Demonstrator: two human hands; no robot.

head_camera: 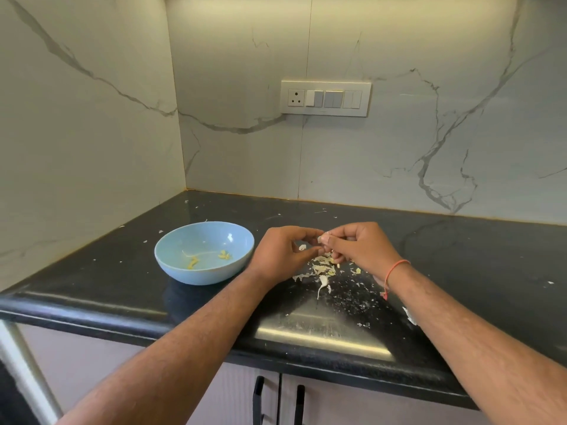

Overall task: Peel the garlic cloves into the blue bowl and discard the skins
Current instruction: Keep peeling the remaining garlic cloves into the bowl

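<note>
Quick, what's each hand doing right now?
Left hand: fingers pinch the small whitish garlic clove.
Right hand: fingers pinch the same clove, above the pale skins.

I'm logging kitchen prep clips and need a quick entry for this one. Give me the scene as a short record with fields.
setting: black countertop against a marble-look wall
left hand: pinches a garlic clove
right hand: pinches the same clove from the other side
blue bowl: left of the hands, holds a few yellowish garlic pieces
skins: scattered on the counter under the hands
wall: switch panel above the counter
wrist: red thread on the right wrist
</note>
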